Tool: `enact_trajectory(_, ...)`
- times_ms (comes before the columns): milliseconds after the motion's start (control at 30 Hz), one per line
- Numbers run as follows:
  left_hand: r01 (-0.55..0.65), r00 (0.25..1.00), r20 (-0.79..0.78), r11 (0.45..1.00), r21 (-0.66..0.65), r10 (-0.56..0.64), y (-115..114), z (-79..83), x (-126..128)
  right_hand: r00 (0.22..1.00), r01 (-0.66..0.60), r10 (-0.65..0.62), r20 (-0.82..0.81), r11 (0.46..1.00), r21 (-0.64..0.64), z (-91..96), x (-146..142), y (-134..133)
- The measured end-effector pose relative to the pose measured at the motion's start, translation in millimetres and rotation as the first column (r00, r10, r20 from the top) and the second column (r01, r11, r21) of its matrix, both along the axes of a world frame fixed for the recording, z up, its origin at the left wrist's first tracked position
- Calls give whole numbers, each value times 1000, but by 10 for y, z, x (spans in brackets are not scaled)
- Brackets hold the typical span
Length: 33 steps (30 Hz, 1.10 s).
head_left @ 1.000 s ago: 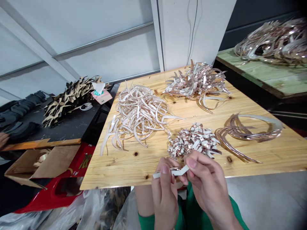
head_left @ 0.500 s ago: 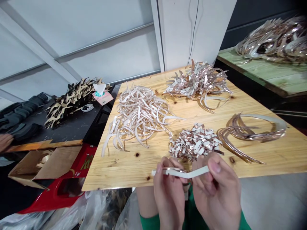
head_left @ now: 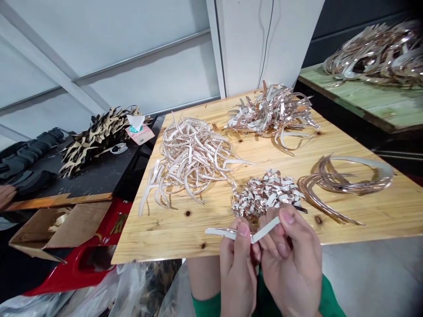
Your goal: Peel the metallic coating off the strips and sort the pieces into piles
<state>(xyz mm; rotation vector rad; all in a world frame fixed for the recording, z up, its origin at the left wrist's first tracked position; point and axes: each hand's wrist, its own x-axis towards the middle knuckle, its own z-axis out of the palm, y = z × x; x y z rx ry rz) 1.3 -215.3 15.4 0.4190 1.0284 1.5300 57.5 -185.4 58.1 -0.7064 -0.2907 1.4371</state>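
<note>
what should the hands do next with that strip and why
Probably draw the right hand gently away from the left hand: both pinch the strip, which kinks in a V between them, so a pull would likely straighten it.

2 hands (head_left: 264, 264) close together, fingers (head_left: 243, 230) pinched.

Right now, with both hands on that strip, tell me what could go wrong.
The strip is pinched between left hand and right hand off the near edge of the table; a slip would likely drop it. The pile of short pieces sits close behind the hands and could get scattered.
</note>
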Motion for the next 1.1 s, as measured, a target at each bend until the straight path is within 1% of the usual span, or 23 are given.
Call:
enact_trajectory(133, 65, 991, 114, 998, 16, -67, 17, 22, -44, 997, -18, 16, -81, 1000, -24, 29, 31, -6)
enact_trajectory(300, 126, 963, 241, 992, -15, -119, 34, 58, -88, 993, -54, 57, -103, 998, 28, 23, 95, -66)
enact_trajectory(367, 154, 945, 297, 987, -39, -135, 48, 89, -109, 996, -35, 39, -84, 998, 51, 25, 97, -81)
enact_trajectory(433, 183, 930, 333, 981, -59, -153, 66, 123, -134, 997, 20, -15, -72, 997, 71, 31, 85, -86)
enact_trajectory(500, 209, 922, 346, 975, -73, -172, 86, 147, -159, 996, 60, -54, -65, 993, 98, 35, 73, -87)
enact_trajectory(567, 211, 924, 341, 974, -78, -173, 102, 153, -182, 997, 67, -60, -52, 987, 144, 36, 72, -101)
enact_trajectory(633, 175, 934, 325, 984, -45, -151, 112, 147, -203, 998, 62, -58, -30, 979, 195, 36, 83, -134)
enact_trajectory(700, 139, 945, 303, 990, -19, -127, 119, 143, -223, 997, 81, -81, -9, 970, 228, 38, 93, -177)
enact_trajectory(733, 92, 956, 280, 996, -7, -86, 123, 146, -234, 995, 99, -103, 4, 967, 237, 41, 94, -195)
enact_trajectory(800, -68, 975, 213, 997, 26, 61, 132, 158, -257, 988, 139, -152, 33, 960, 243, 47, 89, -211)
enact_trajectory(867, -258, 958, 153, 962, 89, 243, 137, 176, -282, 982, 162, -181, 54, 954, 253, 41, 78, -192)
enact_trajectory(900, -327, 941, 138, 937, 122, 310, 136, 184, -296, 983, 153, -173, 58, 955, 255, 29, 74, -172)
enact_trajectory(933, -362, 930, 132, 919, 154, 344, 131, 192, -310, 988, 121, -141, 61, 959, 257, 9, 73, -148)
enact_trajectory(1000, -379, 925, 135, 898, 224, 356, 109, 205, -340, 995, -5, -22, 98, 964, 267, -52, 77, -106)
enact_trajectory(1067, -377, 926, 138, 876, 300, 351, 72, 218, -360, 969, -147, 90, 230, 958, 245, -122, 82, -86)
enact_trajectory(1100, -371, 928, 136, 867, 331, 346, 51, 224, -363, 932, -220, 144, 333, 955, 201, -151, 81, -85)
